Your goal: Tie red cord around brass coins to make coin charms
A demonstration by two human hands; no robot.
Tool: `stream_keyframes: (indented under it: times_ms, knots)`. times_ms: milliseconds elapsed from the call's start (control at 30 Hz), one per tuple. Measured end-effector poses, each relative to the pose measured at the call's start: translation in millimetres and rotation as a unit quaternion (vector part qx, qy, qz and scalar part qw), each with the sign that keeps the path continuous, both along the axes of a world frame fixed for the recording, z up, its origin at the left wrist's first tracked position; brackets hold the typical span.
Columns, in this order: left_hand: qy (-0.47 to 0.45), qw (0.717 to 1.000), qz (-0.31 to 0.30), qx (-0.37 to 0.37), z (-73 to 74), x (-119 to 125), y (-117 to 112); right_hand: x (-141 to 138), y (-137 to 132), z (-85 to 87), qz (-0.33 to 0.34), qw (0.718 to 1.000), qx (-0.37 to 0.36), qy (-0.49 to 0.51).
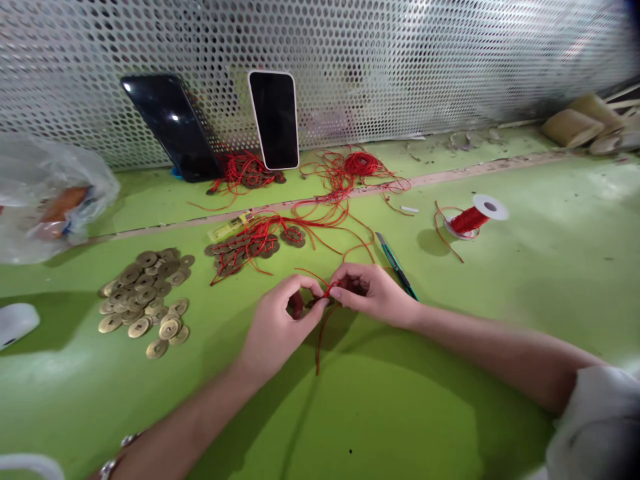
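My left hand (277, 323) and my right hand (375, 293) meet at the middle of the green table, fingertips nearly touching. Both are closed in a pinch on a red cord (320, 343), which bunches up between them. One end hangs down toward me and another sticks out to the upper left. Something small and dark shows by my left fingertips, mostly hidden. Left of my hands lies a pile of brass coins with holes (145, 293). Beyond them, strung coins (235, 253) lie with red cords trailing right.
A green utility knife (397, 267) lies just beyond my right hand, with a spool of red cord (470, 220) farther right. A yellow lighter (230, 228) rests behind the strung coins. Two phones, one black (173, 127) and one white-edged (275, 120), lean against the perforated metal panel (375, 67).
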State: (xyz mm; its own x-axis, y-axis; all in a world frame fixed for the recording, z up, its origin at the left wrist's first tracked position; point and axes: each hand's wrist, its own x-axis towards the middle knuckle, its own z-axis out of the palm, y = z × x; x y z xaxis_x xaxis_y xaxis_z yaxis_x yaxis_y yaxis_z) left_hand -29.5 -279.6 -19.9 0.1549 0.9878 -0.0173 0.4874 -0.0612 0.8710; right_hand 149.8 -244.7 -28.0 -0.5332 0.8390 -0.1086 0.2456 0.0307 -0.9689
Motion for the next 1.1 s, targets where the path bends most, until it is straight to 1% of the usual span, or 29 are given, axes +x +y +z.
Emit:
stream_keyframes:
  times_ms: [233,433,633,867,1100]
  knots:
    - [-0.007,1.0,0.001,-0.001,0.9,-0.3,-0.2,1.0,-0.5,0.9,0.01,1.0,0.019,-0.004]
    - [-0.02,1.0,-0.018,0.015,0.0,-1.2,0.9,1.3,-0.1,-0.4,0.008,1.0,0.025,-0.005]
    - [-0.016,1.0,-0.013,0.014,0.1,-0.8,0.6,1.8,-0.1,-1.1,0.01,1.0,0.02,0.001]
    - [-0.02,0.999,-0.024,0.022,1.1,-1.0,0.9,1.7,-0.2,-0.1,0.011,1.0,0.027,0.0]
    - [-0.014,0.999,-0.019,0.026,3.0,0.0,-0.3,1.0,-0.2,-0.2,0.008,0.999,0.033,-0.001]
